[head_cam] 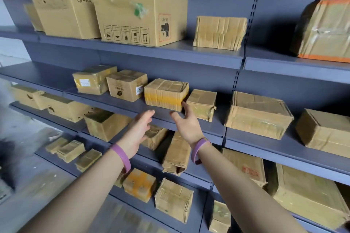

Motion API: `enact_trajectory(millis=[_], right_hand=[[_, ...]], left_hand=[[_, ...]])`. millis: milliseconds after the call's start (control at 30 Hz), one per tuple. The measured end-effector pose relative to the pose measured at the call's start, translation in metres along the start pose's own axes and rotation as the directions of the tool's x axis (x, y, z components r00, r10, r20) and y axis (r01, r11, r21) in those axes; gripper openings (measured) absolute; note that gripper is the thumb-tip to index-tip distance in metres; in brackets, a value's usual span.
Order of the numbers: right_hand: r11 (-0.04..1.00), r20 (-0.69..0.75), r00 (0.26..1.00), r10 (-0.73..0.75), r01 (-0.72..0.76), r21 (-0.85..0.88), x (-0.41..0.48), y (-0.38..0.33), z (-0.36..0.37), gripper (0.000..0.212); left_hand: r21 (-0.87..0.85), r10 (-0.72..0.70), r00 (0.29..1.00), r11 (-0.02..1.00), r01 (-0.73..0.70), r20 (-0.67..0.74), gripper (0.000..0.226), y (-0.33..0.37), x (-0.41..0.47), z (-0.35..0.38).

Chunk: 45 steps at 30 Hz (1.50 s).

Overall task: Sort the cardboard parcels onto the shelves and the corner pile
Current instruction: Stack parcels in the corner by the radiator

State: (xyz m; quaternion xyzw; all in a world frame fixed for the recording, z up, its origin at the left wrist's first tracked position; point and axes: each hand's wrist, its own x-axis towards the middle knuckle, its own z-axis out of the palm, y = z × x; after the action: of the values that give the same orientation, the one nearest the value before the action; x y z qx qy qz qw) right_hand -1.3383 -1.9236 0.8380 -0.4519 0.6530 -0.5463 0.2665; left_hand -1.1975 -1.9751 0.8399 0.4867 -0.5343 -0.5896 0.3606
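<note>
Plainly neither hand holds anything: the left hand (141,128) and right hand (186,121) are both spread, fingers relaxed, palms turned toward each other with a gap between them. Just above and beyond that gap sits the yellow-banded parcel (166,93) on the middle shelf (198,125), its long side running along the shelf edge. The right hand is nearer, with its fingertips at the parcel's lower right corner, beside the small square parcel (201,104); I cannot tell whether they touch. The left hand hangs lower, before the shelf lip, under the parcel's left end. Both forearms reach up and forward.
</note>
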Motion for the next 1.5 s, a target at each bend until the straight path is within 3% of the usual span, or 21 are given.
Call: enact_trajectory(millis=[133, 300, 433, 600, 667, 733, 967, 1233, 1367, 1433, 1500], right_hand=[[1.000, 0.012, 1.000, 0.021, -0.021, 0.001, 0.054, -0.012, 0.062, 0.081], [0.999, 0.039, 0.999, -0.005, 0.003, 0.050, 0.116, -0.028, 0.129, 0.060], [0.999, 0.047, 0.999, -0.019, 0.017, 0.042, 0.156, -0.039, 0.180, 0.060], [1.000, 0.058, 0.998, -0.030, 0.030, 0.009, 0.190, -0.049, 0.242, 0.060], [1.000, 0.049, 0.998, -0.029, 0.030, -0.008, 0.202, -0.053, 0.266, 0.061], [0.999, 0.029, 0.999, -0.036, 0.037, -0.016, 0.214, -0.056, 0.290, 0.059], [1.000, -0.055, 0.999, 0.003, -0.002, 0.017, 0.241, -0.066, 0.385, 0.058], [0.997, -0.192, 0.979, 0.069, -0.064, 0.033, 0.267, -0.070, 0.459, 0.063], [0.996, -0.261, 0.962, 0.084, -0.077, 0.037, 0.283, -0.062, 0.473, 0.059], [0.993, -0.268, 0.957, 0.112, -0.101, 0.057, 0.289, -0.057, 0.477, 0.063], [0.991, -0.271, 0.954, 0.128, -0.113, 0.073, 0.294, -0.049, 0.479, 0.069]], left_hand=[[0.011, -0.015, 1.000, 1.000, 0.015, -0.025, 0.045, 0.014, 0.058, -0.043], [0.016, -0.008, 0.998, 1.000, 0.009, -0.061, 0.029, 0.032, 0.123, -0.101], [0.024, 0.022, 0.998, 0.999, -0.020, -0.062, 0.042, 0.046, 0.163, -0.144], [0.017, 0.023, 0.998, 1.000, -0.022, -0.058, 0.031, 0.054, 0.208, -0.199], [0.012, 0.027, 0.999, 1.000, -0.027, -0.046, 0.040, 0.055, 0.225, -0.222], [0.020, 0.027, 0.999, 0.999, -0.026, -0.036, 0.043, 0.055, 0.242, -0.247], [0.018, 0.067, 0.998, 0.998, -0.067, -0.019, 0.009, 0.061, 0.298, -0.346], [0.058, 0.090, 0.994, 0.994, -0.094, 0.061, 0.024, 0.073, 0.361, -0.429], [0.088, 0.074, 0.988, 0.992, -0.087, 0.135, 0.006, 0.066, 0.393, -0.442], [0.072, 0.053, 0.986, 0.995, -0.065, 0.160, 0.042, 0.061, 0.408, -0.444], [0.078, 0.045, 0.982, 0.995, -0.060, 0.183, 0.061, 0.057, 0.423, -0.444]])
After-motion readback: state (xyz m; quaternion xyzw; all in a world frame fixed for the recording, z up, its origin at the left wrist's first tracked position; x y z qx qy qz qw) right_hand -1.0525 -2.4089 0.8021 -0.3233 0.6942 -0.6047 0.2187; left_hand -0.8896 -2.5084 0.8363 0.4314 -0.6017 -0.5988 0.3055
